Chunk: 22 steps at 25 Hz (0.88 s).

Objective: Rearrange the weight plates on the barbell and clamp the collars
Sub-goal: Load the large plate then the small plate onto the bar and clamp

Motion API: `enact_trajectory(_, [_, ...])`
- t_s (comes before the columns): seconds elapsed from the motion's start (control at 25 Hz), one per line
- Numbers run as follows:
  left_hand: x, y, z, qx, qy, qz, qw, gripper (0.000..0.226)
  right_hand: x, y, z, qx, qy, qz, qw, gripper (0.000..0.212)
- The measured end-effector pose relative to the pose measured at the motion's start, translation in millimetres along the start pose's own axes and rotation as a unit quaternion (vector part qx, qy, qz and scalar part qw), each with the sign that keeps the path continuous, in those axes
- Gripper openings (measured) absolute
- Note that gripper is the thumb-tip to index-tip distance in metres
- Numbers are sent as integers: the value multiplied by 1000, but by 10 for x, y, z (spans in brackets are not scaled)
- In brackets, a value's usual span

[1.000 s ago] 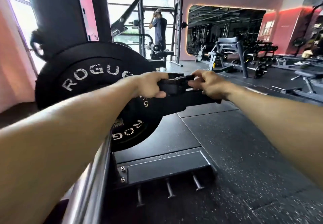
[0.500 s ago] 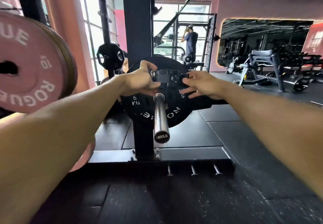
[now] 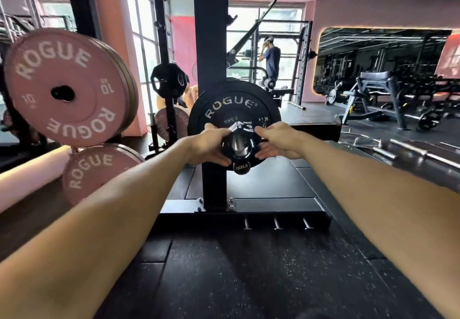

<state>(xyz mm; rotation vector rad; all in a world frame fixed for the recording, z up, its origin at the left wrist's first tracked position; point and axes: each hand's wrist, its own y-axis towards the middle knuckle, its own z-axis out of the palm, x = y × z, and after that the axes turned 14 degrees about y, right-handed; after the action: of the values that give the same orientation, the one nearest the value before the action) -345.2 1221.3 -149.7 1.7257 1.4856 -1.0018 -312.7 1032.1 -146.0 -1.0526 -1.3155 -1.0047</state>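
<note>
A black ROGUE weight plate sits on the barbell sleeve, which points straight at me; its end cap reads 1500LB. A black collar rings the sleeve just in front of the plate. My left hand grips the collar's left side and my right hand grips its right side, thumbs on top near the silver lever. The sleeve behind the collar is hidden by my hands.
The black rack upright stands behind the plate, its base with three pegs on the floor. Pink ROGUE plates hang on storage pegs at left, another pink plate below. A loose bar lies right. A person stands far back.
The view has swung round to face the sleeve end-on. Both hands have stayed on the collar, which now sits close against the black plate.
</note>
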Motion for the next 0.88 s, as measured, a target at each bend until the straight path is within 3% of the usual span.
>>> enact_trajectory(0.2, [318, 166, 164, -17, -26, -63, 998, 48, -295, 121, 97, -10, -13, 40, 999, 47])
enact_trajectory(0.52, [644, 482, 386, -15, -49, -94, 994, 39, -641, 305, 8, -64, -7, 59, 996, 25])
enact_trajectory(0.88, [839, 903, 536, -70, -60, -96, 991, 36, -890, 650, -88, -117, 68, 56, 989, 22])
